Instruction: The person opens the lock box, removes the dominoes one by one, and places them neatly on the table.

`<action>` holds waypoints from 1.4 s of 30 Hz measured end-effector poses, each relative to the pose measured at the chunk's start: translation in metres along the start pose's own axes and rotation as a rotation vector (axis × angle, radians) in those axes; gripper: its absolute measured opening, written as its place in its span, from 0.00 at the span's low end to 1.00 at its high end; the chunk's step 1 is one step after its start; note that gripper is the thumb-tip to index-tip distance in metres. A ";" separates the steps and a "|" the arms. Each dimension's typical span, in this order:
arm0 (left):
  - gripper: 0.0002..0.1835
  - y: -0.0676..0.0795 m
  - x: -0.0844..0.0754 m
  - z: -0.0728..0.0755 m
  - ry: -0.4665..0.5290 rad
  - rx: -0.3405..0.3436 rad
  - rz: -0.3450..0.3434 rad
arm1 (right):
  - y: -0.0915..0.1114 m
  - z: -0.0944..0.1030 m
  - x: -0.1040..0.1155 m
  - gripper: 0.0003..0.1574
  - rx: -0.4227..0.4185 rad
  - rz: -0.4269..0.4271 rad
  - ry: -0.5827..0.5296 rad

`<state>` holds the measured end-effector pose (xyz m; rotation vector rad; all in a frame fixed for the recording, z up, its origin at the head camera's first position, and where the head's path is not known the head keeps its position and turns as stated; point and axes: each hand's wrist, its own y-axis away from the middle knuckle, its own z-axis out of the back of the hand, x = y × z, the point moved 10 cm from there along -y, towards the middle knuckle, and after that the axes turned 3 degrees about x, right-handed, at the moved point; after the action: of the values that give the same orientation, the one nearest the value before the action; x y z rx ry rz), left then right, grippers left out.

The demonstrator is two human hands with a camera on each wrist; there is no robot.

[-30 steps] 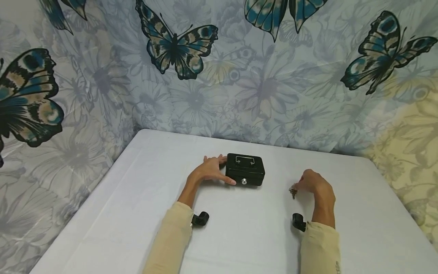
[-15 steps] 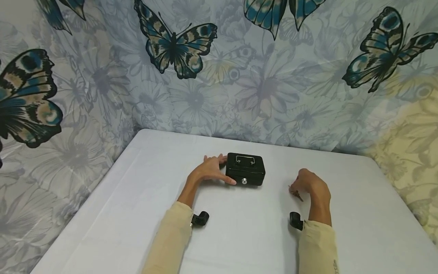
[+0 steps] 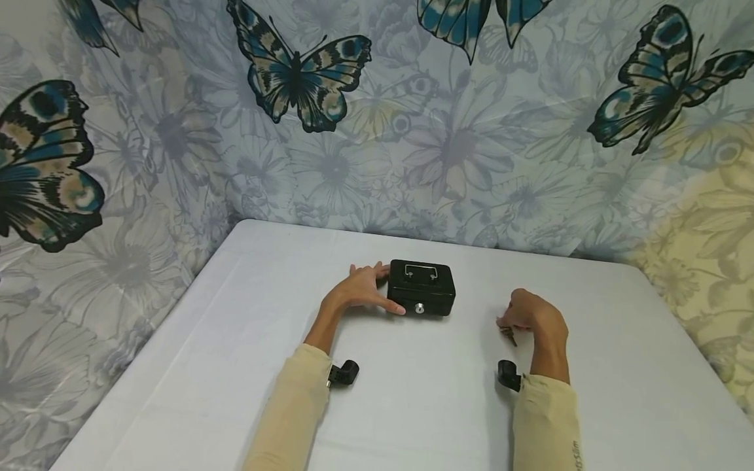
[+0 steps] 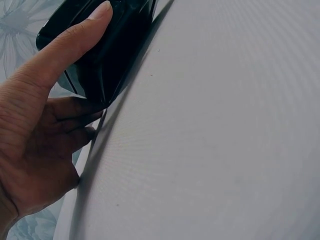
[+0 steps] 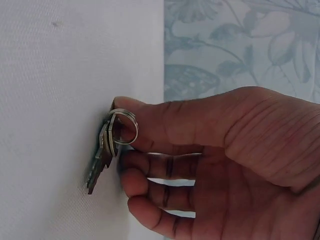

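A small black cash box [image 3: 421, 288] with a wire handle on its lid and a round silver lock [image 3: 419, 308] on its front stands closed on the white table. My left hand [image 3: 360, 289] holds the box at its left end. In the left wrist view its thumb [image 4: 75, 45] lies along the front face, while the other fingers reach behind the corner, partly hidden. To the right of the box and apart from it, my right hand [image 3: 533, 313] pinches a bunch of keys [image 5: 105, 145] on a metal ring [image 5: 131, 127] between thumb and forefinger, just over the tabletop.
The white-covered table [image 3: 424, 405] runs back to a fabric wall [image 3: 459, 163] printed with flowers and butterflies. Black wrist cameras sit on the left sleeve [image 3: 294, 405] and the right sleeve [image 3: 546, 418].
My right hand has shifted slightly left, and the keys have turned in its fingers, their tips now pointing down and right. The left hand still holds the box in place.
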<state>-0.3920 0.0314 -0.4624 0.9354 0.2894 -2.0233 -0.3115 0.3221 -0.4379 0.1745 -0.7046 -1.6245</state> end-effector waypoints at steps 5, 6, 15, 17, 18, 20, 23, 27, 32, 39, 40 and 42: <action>0.58 -0.001 0.001 -0.001 -0.006 -0.001 0.003 | -0.002 -0.001 0.002 0.15 0.003 0.014 0.011; 0.58 -0.001 0.001 -0.001 -0.008 0.000 0.003 | -0.002 -0.001 0.003 0.17 0.002 0.014 0.014; 0.57 0.000 0.002 -0.004 -0.012 -0.002 -0.005 | -0.005 -0.002 -0.001 0.17 -0.013 -0.009 -0.015; 0.57 0.000 0.001 -0.003 -0.013 -0.001 -0.005 | -0.005 0.001 -0.002 0.15 -0.030 0.014 -0.043; 0.58 0.000 0.001 -0.003 -0.013 -0.001 -0.005 | -0.004 0.004 -0.001 0.16 -0.041 0.020 -0.055; 0.58 0.000 0.000 -0.002 -0.011 -0.004 -0.006 | -0.002 0.009 0.001 0.17 -0.064 0.052 -0.085; 0.58 0.000 0.000 -0.001 -0.010 -0.011 -0.005 | 0.003 0.017 0.007 0.16 -0.104 0.116 -0.152; 0.58 0.001 0.001 -0.003 -0.015 -0.008 0.003 | 0.007 0.024 0.019 0.11 -0.159 0.225 -0.230; 0.60 0.000 0.001 -0.004 -0.039 -0.002 0.015 | 0.012 0.028 0.041 0.10 -0.165 0.343 -0.269; 0.61 0.000 -0.001 0.000 -0.069 -0.012 0.019 | 0.033 0.036 0.081 0.11 -0.157 0.469 -0.254; 0.61 0.000 -0.001 0.000 -0.070 -0.011 0.020 | 0.036 0.036 0.086 0.12 -0.147 0.482 -0.255; 0.61 0.000 -0.002 0.000 -0.073 -0.007 0.019 | 0.041 0.035 0.095 0.12 -0.125 0.517 -0.255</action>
<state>-0.3918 0.0324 -0.4611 0.8545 0.2469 -2.0326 -0.3125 0.2442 -0.3621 -0.2910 -0.7635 -1.1951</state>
